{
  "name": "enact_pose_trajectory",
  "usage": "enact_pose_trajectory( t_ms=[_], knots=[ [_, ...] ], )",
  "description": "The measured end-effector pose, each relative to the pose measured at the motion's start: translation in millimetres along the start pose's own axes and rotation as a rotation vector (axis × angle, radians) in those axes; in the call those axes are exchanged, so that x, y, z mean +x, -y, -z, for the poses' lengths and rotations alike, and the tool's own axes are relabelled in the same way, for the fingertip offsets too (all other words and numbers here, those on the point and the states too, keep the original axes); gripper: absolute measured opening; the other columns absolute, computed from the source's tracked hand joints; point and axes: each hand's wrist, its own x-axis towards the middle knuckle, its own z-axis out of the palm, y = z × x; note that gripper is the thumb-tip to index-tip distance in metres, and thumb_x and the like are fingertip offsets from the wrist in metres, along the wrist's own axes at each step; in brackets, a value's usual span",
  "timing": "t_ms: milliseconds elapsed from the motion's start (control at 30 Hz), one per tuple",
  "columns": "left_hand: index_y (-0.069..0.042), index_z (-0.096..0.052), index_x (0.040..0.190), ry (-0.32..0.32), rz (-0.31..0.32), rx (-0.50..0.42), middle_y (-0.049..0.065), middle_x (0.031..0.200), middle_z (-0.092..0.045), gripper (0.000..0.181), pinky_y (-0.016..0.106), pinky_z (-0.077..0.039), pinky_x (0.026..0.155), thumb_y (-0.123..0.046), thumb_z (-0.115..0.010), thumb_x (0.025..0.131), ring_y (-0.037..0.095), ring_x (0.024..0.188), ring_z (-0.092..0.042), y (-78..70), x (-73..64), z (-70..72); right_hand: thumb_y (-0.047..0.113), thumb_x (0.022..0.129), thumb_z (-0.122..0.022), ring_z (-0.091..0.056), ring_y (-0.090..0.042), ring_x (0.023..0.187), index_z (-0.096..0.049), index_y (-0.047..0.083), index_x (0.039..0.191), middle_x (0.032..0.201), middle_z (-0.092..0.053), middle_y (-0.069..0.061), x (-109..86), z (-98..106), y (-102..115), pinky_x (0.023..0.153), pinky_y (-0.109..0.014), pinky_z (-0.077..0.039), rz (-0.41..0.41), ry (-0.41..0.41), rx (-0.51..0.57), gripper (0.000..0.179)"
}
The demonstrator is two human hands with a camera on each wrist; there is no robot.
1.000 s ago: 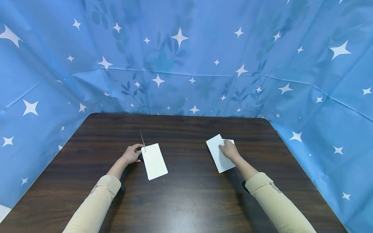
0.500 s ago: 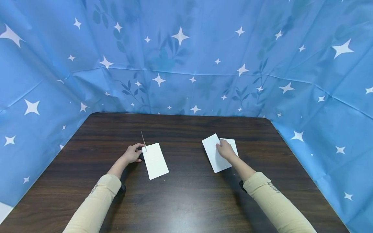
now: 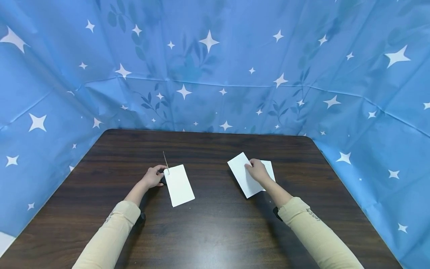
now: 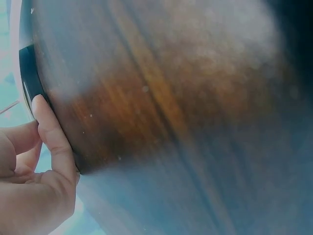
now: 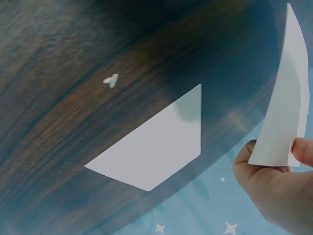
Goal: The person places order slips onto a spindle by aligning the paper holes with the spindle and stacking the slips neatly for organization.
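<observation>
At the left of the table, a white pad (image 3: pixel 179 185) lies slanted, with a thin brown stick (image 3: pixel 166 160) rising from its top left corner. My left hand (image 3: pixel 152 177) pinches its left side, where a dark part (image 4: pixel 31 73) shows beside a pale edge in the left wrist view. Over to the right, my right hand (image 3: pixel 258 171) grips a white paper sheet (image 3: pixel 242 172) between thumb and fingers. That sheet bends slightly (image 5: pixel 286 98) in the right wrist view. A second white sheet (image 5: pixel 156 142) lies flat on the table, partly behind the right hand in the head view.
The dark wood table (image 3: pixel 208 231) has rounded far corners, and a blue curtain (image 3: pixel 215 67) with white stars hangs around it. A small white scrap (image 5: pixel 111 81) lies on the wood near the flat sheet.
My right hand has moved a little left with the held sheet, uncovering more of the second sheet beneath. The left hand and the pad have stayed in place.
</observation>
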Motion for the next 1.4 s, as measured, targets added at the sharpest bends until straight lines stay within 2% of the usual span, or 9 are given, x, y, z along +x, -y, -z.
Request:
enact_pose_trajectory(
  t_ms=[133, 367, 733, 1033, 1400],
  knots=[
    [0.005, -0.04, 0.135, -0.005, 0.003, 0.0, 0.025, 0.104, -0.045, 0.037, 0.019, -0.055, 0.059, 0.0, -0.037, 0.099, 0.014, 0.067, -0.05, -0.4, 1.3, -0.1, 0.013, 0.096, -0.049, -0.038, -0.015, 0.06, -0.055, -0.004, 0.087, 0.066, -0.042, -0.003, 0.3, -3, 4, 0.053, -0.023, -0.031, -0.008, -0.011, 0.032, 0.02],
    [0.006, -0.04, 0.135, -0.007, 0.01, -0.01, 0.024, 0.102, -0.046, 0.037, 0.019, -0.056, 0.06, -0.001, -0.038, 0.099, 0.014, 0.066, -0.049, 0.5, 1.6, -0.7, 0.013, 0.096, -0.047, -0.043, -0.017, 0.068, -0.058, -0.007, 0.1, 0.078, -0.052, -0.01, -4.8, -8, 15, 0.056, -0.023, -0.034, -0.027, 0.01, 0.067, 0.024],
    [0.005, -0.04, 0.136, -0.014, 0.034, -0.042, 0.022, 0.101, -0.045, 0.037, 0.02, -0.057, 0.061, -0.004, -0.038, 0.1, 0.015, 0.07, -0.05, -2.4, -0.1, -0.8, 0.013, 0.095, -0.049, -0.035, -0.014, 0.059, -0.058, -0.005, 0.095, 0.066, -0.041, -0.002, -8.4, -15, 34, 0.053, -0.023, -0.031, 0.026, 0.018, 0.083, 0.02],
    [0.005, -0.04, 0.135, -0.016, 0.016, -0.026, 0.023, 0.102, -0.045, 0.036, 0.021, -0.057, 0.06, -0.002, -0.038, 0.099, 0.015, 0.067, -0.05, -3.8, -2.8, -0.4, 0.016, 0.096, -0.049, -0.042, -0.016, 0.066, -0.059, -0.005, 0.101, 0.075, -0.05, -0.008, -8.1, -16, 46, 0.055, -0.023, -0.033, 0.013, 0.034, 0.069, 0.024],
    [0.005, -0.041, 0.135, -0.009, 0.029, -0.031, 0.023, 0.103, -0.045, 0.037, 0.02, -0.056, 0.059, -0.002, -0.039, 0.099, 0.013, 0.066, -0.049, -4.4, -2.9, -0.3, 0.016, 0.097, -0.048, -0.04, -0.015, 0.064, -0.059, -0.004, 0.101, 0.072, -0.046, -0.005, -11.7, -24, 63, 0.055, -0.023, -0.033, 0.016, 0.056, 0.094, 0.023]
  ],
)
